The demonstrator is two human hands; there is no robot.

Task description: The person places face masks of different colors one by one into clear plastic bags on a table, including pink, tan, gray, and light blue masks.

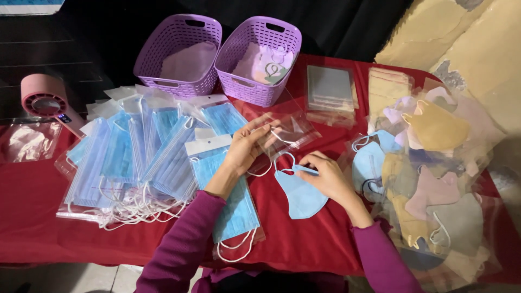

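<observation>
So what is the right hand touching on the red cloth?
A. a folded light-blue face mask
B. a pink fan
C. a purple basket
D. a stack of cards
A: the right hand rests on the folded light-blue face mask lying on the red cloth.

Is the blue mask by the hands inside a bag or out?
Out. The light blue mask lies bare on the red cloth, the right hand on it.
</observation>
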